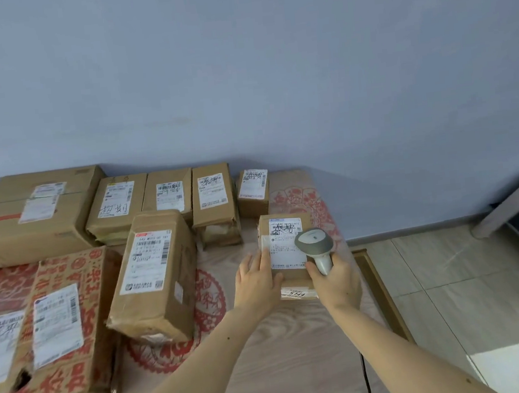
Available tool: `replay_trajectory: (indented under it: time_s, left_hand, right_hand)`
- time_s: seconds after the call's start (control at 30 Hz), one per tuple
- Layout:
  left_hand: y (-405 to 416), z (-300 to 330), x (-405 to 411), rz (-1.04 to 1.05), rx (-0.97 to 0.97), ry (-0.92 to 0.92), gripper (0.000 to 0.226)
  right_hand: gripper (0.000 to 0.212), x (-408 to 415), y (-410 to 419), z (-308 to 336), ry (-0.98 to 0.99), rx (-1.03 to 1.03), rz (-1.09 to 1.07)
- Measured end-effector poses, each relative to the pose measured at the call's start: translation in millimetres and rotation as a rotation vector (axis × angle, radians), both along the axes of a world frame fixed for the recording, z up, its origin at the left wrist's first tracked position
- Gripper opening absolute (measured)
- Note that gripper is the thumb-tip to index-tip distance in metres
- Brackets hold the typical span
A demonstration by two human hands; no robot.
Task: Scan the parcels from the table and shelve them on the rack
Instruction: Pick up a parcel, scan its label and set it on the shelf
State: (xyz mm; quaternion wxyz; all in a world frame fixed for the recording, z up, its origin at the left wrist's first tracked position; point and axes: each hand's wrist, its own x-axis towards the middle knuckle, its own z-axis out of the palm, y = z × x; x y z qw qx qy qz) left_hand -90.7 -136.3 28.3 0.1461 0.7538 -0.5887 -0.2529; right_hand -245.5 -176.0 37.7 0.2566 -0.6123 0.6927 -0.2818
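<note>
A blue wall [238,70] fills the upper half of the view, and a tiled floor [469,286] is seen at the right. Below the wall, a table [286,369] with a pale wood-grain top and red printed patterns is covered with cardboard parcels.

The largest box [39,216] is set at the far left against the wall. A box printed with red characters [60,329] is laid at the near left, with a hole torn in its near corner. A long box [154,277] is placed just beside it, its white label turned upward. Along the wall, a row of four smaller boxes [168,193] is lined up, each with a label marked in black pen.

The small parcel [286,251] being handled is found near the right edge of the table, apart from the others. It is steadied by the left hand [256,281], whose fingers are laid flat and fairly straight on its left side and label. A grey scanner [316,248] is gripped by its handle in the right hand [334,284], fingers wrapped round it, and its head is held just over the parcel's label. A dark cable [366,380] is seen hanging off the table's near right edge.
</note>
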Motion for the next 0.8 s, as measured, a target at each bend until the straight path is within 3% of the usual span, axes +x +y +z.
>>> replay_trajectory:
  time_s: [0.4, 0.8]
  left_hand:
    - [83.4, -39.3, -9.2, 0.081, 0.025, 0.055, 0.067]
    - [64.4, -57.9, 6.9, 0.163, 0.159, 0.072, 0.068]
  right_hand:
    - [0.025, -5.5, 77.2, -38.2, 0.050, 0.097, 0.035]
    - [0.026, -16.5, 63.1, -48.9, 0.121, 0.107, 0.093]
